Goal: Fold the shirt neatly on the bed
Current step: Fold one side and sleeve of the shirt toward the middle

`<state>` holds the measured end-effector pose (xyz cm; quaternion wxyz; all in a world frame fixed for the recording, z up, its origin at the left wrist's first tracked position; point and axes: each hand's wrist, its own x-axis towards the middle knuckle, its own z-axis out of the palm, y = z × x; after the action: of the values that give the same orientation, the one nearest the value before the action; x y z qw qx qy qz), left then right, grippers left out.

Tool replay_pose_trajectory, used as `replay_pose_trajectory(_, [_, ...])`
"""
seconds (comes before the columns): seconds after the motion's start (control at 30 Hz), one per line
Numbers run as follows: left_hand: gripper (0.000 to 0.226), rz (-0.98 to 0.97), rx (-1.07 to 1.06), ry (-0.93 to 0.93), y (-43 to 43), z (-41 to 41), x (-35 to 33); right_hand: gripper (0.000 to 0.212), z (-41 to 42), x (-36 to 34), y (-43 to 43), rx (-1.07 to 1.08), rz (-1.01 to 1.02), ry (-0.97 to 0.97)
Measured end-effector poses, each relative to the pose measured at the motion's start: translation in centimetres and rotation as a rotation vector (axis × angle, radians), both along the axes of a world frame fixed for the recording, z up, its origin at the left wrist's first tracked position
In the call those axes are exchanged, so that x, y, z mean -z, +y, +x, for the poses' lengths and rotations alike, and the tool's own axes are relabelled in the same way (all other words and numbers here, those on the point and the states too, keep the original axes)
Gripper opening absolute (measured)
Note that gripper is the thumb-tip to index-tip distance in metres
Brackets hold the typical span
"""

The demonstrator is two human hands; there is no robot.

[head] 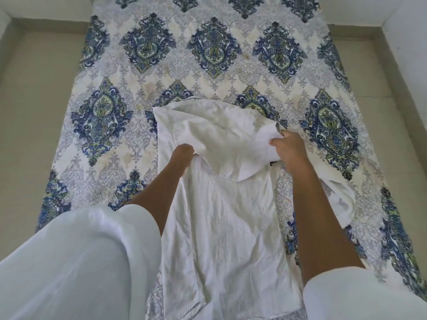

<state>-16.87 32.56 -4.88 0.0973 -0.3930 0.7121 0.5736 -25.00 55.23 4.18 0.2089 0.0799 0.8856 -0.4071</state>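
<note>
A white shirt (221, 218) lies lengthwise on the bed (111, 144), which is covered by a blue and cream patterned sheet. The shirt's far part is lifted and bunched, folding back toward me. My left hand (182, 155) grips the fabric at the left edge of that fold. My right hand (288, 151) pinches a bunched corner of the cloth on the right side. Part of a sleeve (339, 197) trails flat on the sheet beyond my right forearm. White sleeves cover both my upper arms.
Beige floor (34, 100) runs along both sides of the bed, with white walls (411, 42) at the edges. The far half of the patterned sheet lies flat beyond the shirt.
</note>
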Motion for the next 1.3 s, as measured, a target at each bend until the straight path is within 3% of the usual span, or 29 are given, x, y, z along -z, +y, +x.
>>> replay_pose_trajectory(0.07, [0.039,-0.424,0.366,-0.189,-0.8,-0.2,2.5,0.035,-0.9,1.8,0.0,0.038,0.120,0.045])
replay_pose_trajectory(0.13, [0.052,-0.614,0.703,-0.302,-0.8,-0.3,4.9,0.037,-1.7,3.2,0.0,0.092,0.201,0.084])
replay_pose_trajectory(0.27, [0.051,-0.498,1.105,-0.327,1.2,-0.1,8.4,0.026,-2.4,4.6,0.0,0.206,0.062,0.136])
replay_pose_trajectory(0.33, [0.041,-0.431,0.858,-0.198,1.5,-0.2,8.7,0.025,-1.8,4.7,-0.7,0.183,-0.075,0.089])
replay_pose_trajectory(0.43, [0.028,0.113,0.124,0.062,0.8,-0.4,7.2,0.033,0.2,4.1,-2.1,0.128,-0.194,0.073])
replay_pose_trajectory(0.5, [0.026,0.221,-0.116,0.104,-0.8,0.0,4.5,0.031,1.8,3.5,-3.3,0.079,-0.216,0.109])
replay_pose_trajectory(0.6, [0.028,0.458,-0.148,0.042,-3.4,0.5,2.0,0.027,4.7,2.3,-5.3,-0.075,-0.223,0.174])
replay_pose_trajectory(0.73, [0.051,0.673,-0.033,-0.040,-6.2,2.2,0.0,0.029,9.0,0.7,-7.4,-0.462,-0.274,0.060])
replay_pose_trajectory(0.9, [0.060,0.620,0.038,-0.168,-6.9,6.0,-0.6,0.033,14.9,-0.2,-9.0,-0.932,-0.227,-0.163])
replay_pose_trajectory(1.07, [0.051,0.507,0.017,-0.206,-6.1,11.3,0.3,0.034,21.2,1.0,-8.8,-1.188,-0.113,-0.427])
replay_pose_trajectory(1.23, [0.012,0.352,0.120,-0.211,-3.5,16.6,2.0,0.041,26.6,5.0,-8.0,-1.353,0.093,-0.454])
replay_pose_trajectory(1.3, [0.016,0.406,0.191,-0.240,-1.8,18.4,3.3,0.046,28.2,6.4,-7.3,-1.347,0.199,-0.379])
